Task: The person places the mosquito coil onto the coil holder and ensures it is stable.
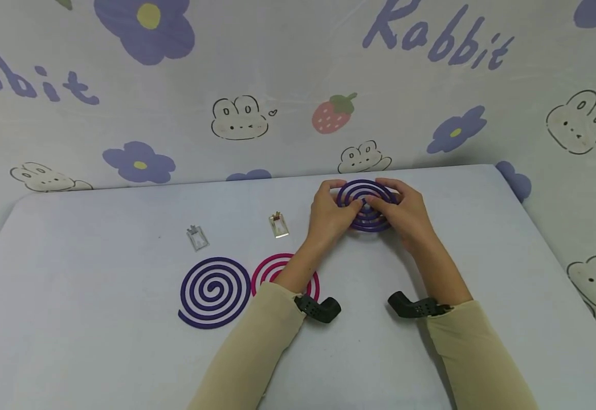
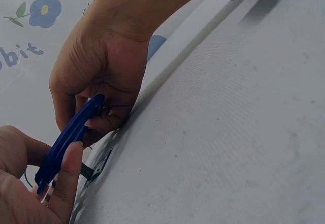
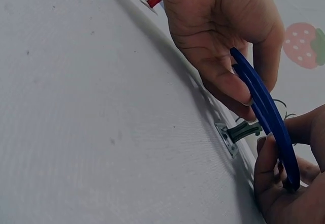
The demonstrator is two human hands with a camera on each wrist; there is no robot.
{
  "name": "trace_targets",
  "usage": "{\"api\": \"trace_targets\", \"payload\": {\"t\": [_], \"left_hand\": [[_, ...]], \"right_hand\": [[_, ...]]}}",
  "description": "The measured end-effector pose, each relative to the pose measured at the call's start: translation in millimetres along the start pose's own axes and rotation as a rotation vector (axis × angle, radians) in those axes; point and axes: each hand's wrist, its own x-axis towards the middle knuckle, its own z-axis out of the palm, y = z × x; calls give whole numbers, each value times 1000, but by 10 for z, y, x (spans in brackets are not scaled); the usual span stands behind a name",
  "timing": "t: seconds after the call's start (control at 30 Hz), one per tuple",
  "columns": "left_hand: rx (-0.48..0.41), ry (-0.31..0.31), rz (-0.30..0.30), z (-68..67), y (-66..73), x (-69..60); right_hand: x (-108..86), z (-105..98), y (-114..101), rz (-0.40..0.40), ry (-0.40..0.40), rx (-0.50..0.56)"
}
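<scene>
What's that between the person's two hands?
A dark purple spiral coil; the head view shows the left hand and right hand gripping it.

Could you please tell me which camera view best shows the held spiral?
The head view: it shows the rings of the held spiral, partly covered by the left hand and right hand. Both wrist views show it nearly edge-on.
</scene>
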Motion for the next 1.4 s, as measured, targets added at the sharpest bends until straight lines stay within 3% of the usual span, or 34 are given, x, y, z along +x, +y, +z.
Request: {"api": "trace_targets", "payload": {"t": [0.7, 1.4], "left_hand": [[12, -3, -17, 35, -54, 18], [47, -6, 22, 2, -23, 29]], "right_hand": [[24, 5, 38, 52, 11, 1], [20, 24, 23, -72, 28, -24]]}}
